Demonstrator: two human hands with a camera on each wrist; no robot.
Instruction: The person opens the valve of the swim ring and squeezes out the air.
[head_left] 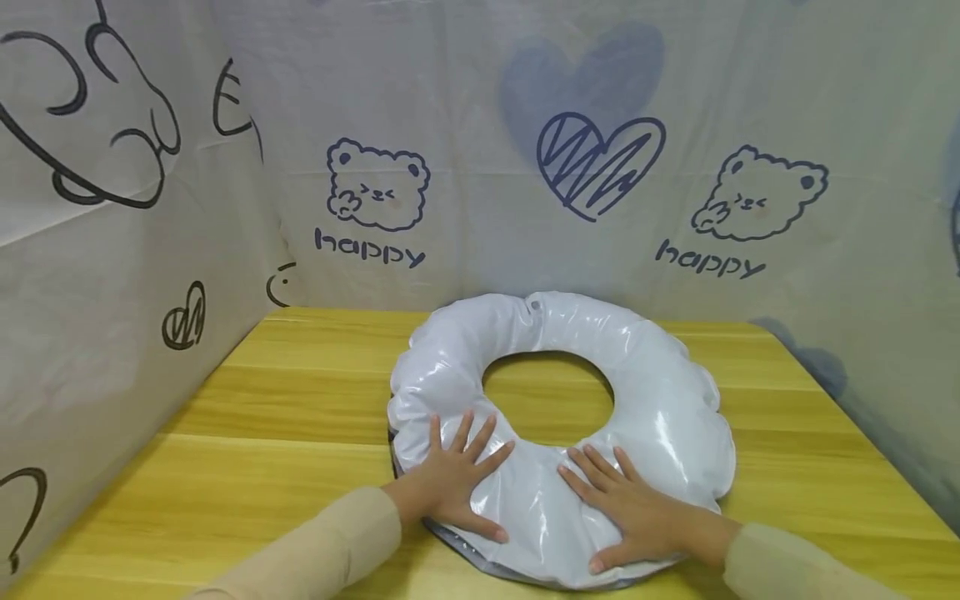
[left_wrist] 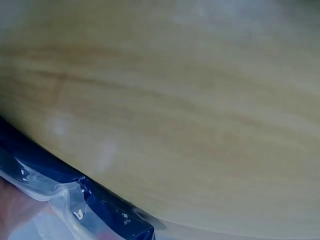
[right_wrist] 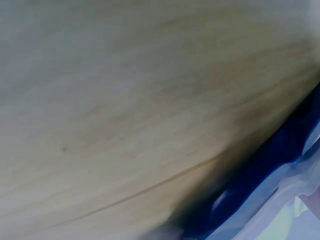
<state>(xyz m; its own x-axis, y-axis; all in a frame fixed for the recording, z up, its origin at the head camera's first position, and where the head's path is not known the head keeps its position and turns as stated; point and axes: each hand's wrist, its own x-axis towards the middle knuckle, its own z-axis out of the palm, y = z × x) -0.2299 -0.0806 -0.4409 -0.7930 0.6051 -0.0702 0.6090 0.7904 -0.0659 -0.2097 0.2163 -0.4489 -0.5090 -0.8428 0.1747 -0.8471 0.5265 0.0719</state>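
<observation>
An inflated swim ring [head_left: 660, 375], glossy white on top with a dark underside, lies flat on the wooden table. My left hand [head_left: 459, 479] rests on its near left part with the fingers spread. On the near right part lies my right hand [head_left: 637, 508], fingers straight and pointing toward the hole. A small valve [head_left: 535, 307] shows at the ring's far side. In the left wrist view the ring's dark blue edge [left_wrist: 60, 172] crosses the lower left corner. The right wrist view has the same dark edge [right_wrist: 260, 165] at lower right, with little of the hand visible.
The yellow wood-grain table [head_left: 285, 400] extends on both sides of the ring. Pale cloth [head_left: 480, 100] with printed bears and hearts hangs behind the table, and more cloth hangs at the left [head_left: 97, 275] and right sides.
</observation>
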